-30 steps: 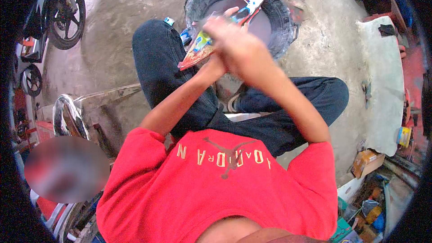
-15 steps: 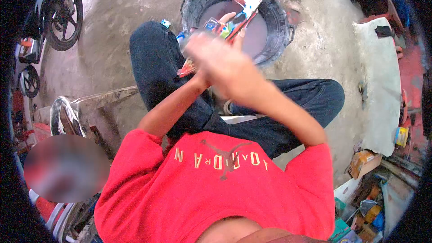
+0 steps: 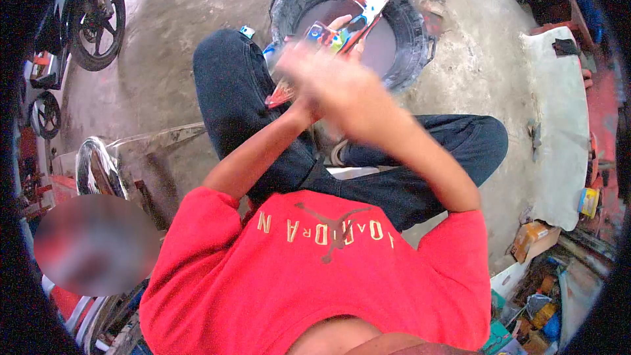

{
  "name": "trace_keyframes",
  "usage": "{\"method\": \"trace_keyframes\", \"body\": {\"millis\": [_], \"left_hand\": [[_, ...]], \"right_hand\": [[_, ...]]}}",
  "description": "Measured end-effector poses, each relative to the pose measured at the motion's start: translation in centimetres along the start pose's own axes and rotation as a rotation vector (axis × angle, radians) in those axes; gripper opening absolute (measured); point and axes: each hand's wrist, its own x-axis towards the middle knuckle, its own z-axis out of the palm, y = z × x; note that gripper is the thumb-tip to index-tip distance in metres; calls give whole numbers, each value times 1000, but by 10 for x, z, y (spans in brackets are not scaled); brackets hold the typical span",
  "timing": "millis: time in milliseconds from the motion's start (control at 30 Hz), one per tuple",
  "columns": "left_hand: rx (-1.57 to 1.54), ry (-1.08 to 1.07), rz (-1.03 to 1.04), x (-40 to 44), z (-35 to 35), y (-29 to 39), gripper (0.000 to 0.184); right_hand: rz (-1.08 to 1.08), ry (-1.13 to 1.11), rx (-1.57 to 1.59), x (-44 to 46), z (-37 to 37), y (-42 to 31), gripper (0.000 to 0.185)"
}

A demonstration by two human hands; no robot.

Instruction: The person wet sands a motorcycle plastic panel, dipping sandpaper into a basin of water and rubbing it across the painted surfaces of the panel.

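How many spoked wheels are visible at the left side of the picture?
2: one large wheel at the upper left, and one smaller wheel below it. Others may be hidden.

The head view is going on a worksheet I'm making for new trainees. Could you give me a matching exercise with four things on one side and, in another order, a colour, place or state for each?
Things
1. tub
2. shirt
3. painted piece
4. trousers

Descriptions
A. dark blue, bent at the knees
B. multicoloured, held in the left hand
C. on the floor, with murky liquid inside
D. mostly red, with lettering on the front

Right pairs: 1-C, 2-D, 3-B, 4-A
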Motion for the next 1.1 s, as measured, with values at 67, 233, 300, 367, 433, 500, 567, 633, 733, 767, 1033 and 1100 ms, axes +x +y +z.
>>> {"method": "trace_keyframes", "body": {"millis": [67, 233, 300, 367, 433, 500, 567, 633, 733, 767, 1033, 1100], "left_hand": [[812, 123, 404, 6, -16, -35, 62], [1064, 58, 207, -3, 5, 14, 64], [1078, 44, 187, -6, 4, 20, 63], [1473, 136, 567, 3, -16, -18, 62], [1406, 142, 616, 5, -15, -34, 60], [1147, 85, 439, 4, -7, -20, 59], [1123, 68, 371, -4, 1, 13, 57], [1273, 253, 717, -1, 4, 7, 51], [592, 35, 308, 3, -8, -31, 53], [944, 71, 568, 8, -26, -69, 55], [515, 68, 259, 1, -3, -9, 60], [1160, 159, 655, 7, -12, -30, 57]], "right_hand": [[106, 56, -55, -4, 5, 48, 49], [-68, 37, 98, -5, 14, -24, 52], [-74, 18, 131, -4, 13, -25, 52], [65, 5, 56, -2, -2, 17, 50], [223, 59, -36, -4, 1, 51, 47], [130, 51, -48, -9, 6, 20, 48], [-17, -20, 20, -9, 5, -20, 54], [-135, -20, 221, -11, 14, -31, 56], [87, 63, -11, -5, 2, 30, 45], [148, 98, -47, -4, 2, 49, 46], [-2, 7, 11, -4, -4, -5, 52], [130, 110, -45, -9, 3, 49, 52]]}}
